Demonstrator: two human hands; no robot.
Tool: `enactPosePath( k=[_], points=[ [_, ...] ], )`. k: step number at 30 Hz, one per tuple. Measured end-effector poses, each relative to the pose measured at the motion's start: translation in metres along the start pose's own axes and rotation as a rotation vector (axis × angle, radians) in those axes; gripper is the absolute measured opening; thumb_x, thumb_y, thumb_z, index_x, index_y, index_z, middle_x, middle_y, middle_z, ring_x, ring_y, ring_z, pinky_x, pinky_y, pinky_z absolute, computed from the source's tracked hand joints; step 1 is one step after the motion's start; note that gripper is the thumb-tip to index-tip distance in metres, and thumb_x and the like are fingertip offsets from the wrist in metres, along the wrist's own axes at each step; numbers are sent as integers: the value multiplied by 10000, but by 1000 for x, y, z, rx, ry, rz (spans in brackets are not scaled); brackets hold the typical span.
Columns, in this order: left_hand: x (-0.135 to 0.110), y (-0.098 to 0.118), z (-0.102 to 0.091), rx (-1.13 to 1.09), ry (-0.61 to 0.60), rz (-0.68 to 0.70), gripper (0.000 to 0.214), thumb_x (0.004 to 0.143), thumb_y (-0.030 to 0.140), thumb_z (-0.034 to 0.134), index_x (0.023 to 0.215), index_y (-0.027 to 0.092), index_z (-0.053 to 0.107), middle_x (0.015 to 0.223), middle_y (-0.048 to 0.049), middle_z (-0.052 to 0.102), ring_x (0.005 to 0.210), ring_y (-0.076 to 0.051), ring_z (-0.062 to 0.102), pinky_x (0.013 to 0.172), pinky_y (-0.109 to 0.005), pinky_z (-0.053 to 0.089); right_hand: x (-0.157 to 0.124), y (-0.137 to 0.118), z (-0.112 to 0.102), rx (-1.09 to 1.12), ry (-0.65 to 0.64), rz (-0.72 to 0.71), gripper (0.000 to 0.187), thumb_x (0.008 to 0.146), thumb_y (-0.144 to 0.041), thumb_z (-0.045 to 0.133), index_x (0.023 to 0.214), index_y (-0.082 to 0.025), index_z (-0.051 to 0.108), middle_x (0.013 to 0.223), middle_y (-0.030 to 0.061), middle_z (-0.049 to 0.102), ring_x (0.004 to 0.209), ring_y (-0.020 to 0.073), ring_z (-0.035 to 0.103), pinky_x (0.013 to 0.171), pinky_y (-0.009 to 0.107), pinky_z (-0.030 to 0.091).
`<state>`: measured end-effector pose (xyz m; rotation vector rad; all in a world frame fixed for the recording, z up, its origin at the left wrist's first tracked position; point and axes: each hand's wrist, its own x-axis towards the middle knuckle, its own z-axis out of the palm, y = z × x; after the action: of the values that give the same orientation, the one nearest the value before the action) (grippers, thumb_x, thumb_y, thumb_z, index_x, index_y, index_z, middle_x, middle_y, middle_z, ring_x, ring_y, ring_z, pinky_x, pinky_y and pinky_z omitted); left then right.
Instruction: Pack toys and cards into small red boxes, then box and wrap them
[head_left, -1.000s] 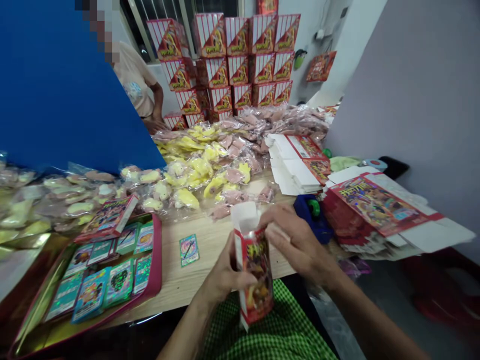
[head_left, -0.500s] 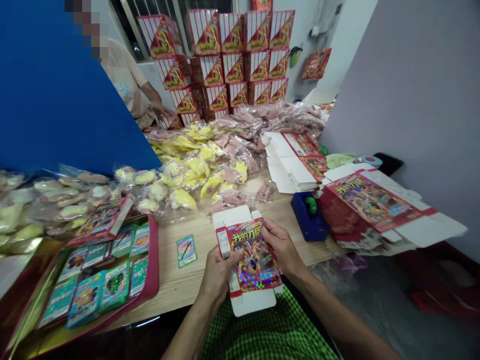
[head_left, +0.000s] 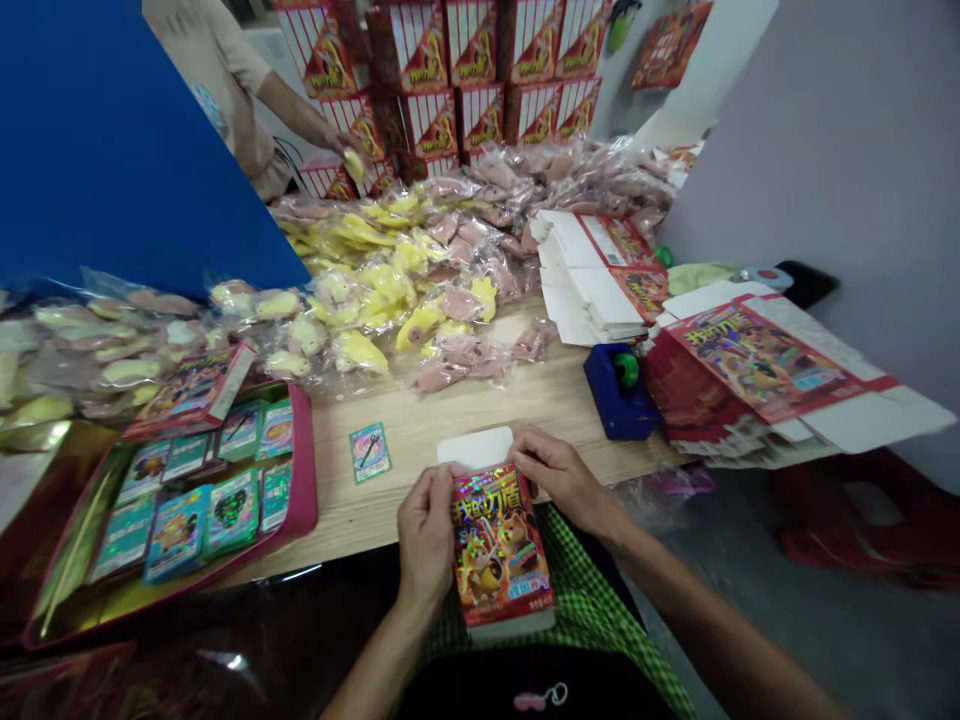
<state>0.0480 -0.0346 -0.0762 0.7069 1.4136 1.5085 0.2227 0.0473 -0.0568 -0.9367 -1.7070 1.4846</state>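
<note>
Brought the printed red carton [head_left: 499, 555] from its spread-flap state of a moment earlier to a closed, box-like shape, front panel facing up, its lower end over the green checked cloth [head_left: 592, 590] on the lap and its upper end at the table edge. Left one white tuck flap [head_left: 475, 447] standing out from the top end, not yet pushed in. Held the carton in both hands, nothing released: left hand [head_left: 426, 530] clasping its left side, fingers [head_left: 424, 490] curled around the edge; right hand [head_left: 559, 478] gripping the upper right corner, fingers [head_left: 534, 455] pressed near the base of the flap. Had a loose card [head_left: 370, 452] just left of the hands on the wooden table [head_left: 420, 430], a pink-rimmed tray of cards [head_left: 300, 500] farther left, and a blue tape dispenser [head_left: 615, 390] to the right, beside flat unfolded cartons [head_left: 765, 360].
</note>
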Motion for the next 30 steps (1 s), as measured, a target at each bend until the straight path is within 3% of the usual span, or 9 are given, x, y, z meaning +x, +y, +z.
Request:
enactPosePath(
  k=[3,8,11,14,17,19,23,26,30],
  points=[
    [0,12,-10,-174,-42,-133,588,754,482,851,1251,250,637,795,37,698,693,-137,643,694,-239,515,-1,-5,1,123,-56,64,318,950,-436,583,1182,-223,538,865,-11,551,672,154,522,575,262,412],
    [-5,12,-31,-115,-95,-132,410,703,490,889,910,162,755,889,-43,761,810,-167,679,770,-252,531,-5,-26,2,-326,-164,-168,145,1004,-293,488,935,-195,568,938,47,588,833,180,566,723,302,433],
    [-9,8,-37,-60,-117,-136,407,713,514,879,863,151,770,911,-49,766,809,-153,671,744,-223,519,-7,-36,3,-429,-269,-143,197,1026,-290,450,878,-199,543,864,31,590,777,174,541,709,305,407],
    [-10,10,-35,-74,-105,-157,421,703,481,896,953,165,777,787,-7,744,697,-107,634,683,-189,491,-6,-41,6,-456,-300,-60,167,1040,-288,404,973,-206,533,837,20,600,745,175,536,695,305,393],
    [-10,16,-32,-125,-160,-237,560,676,438,922,1149,192,749,858,-29,789,747,-142,688,747,-240,537,-3,-41,9,-502,-304,-14,77,993,-227,440,1020,-206,509,881,36,629,770,184,561,695,304,398],
    [-8,16,-34,-122,-202,-263,541,701,435,908,1162,195,757,894,-49,804,767,-161,709,771,-269,553,-1,-40,11,-544,-303,-4,46,937,-168,482,955,-209,496,842,26,623,742,175,555,668,291,384],
    [-4,5,-49,19,-295,-164,346,812,452,822,1042,194,820,980,-75,811,841,-181,722,805,-276,553,-3,-33,17,-584,-291,0,115,882,-100,506,836,-206,495,753,3,593,676,158,536,646,284,371],
    [-3,-6,-64,155,-350,-4,287,896,462,738,1047,237,830,1035,-75,806,923,-201,726,843,-300,559,-13,-22,19,-590,-322,-41,67,934,-151,516,887,-195,534,858,39,610,775,188,562,724,321,416],
    [-5,-13,-73,276,-475,248,282,887,392,765,1145,285,799,1177,-85,776,1117,-235,704,991,-364,541,-27,-1,24,-547,-336,-163,97,948,-111,472,959,-200,509,989,72,570,896,211,555,786,350,453]
  ],
)
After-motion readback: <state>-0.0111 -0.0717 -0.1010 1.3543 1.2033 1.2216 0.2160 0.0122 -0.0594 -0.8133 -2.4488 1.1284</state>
